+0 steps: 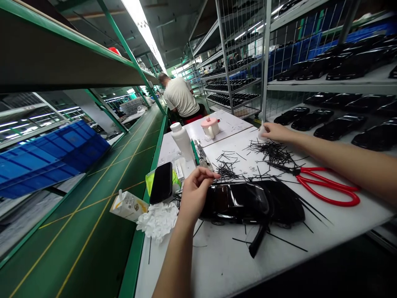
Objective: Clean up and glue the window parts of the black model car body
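At a white bench beside a green conveyor, we steady a black model car lying before us. Our left hand, touching its roof, pinches a thin black strip; our right hand reaches far across, fingers closed on a small white piece. Red scissors lie near. Best, we judge, to keep the strip straight.

I see the model car on the table before me, scissors right of it (strips scattered behind), phone to its left.
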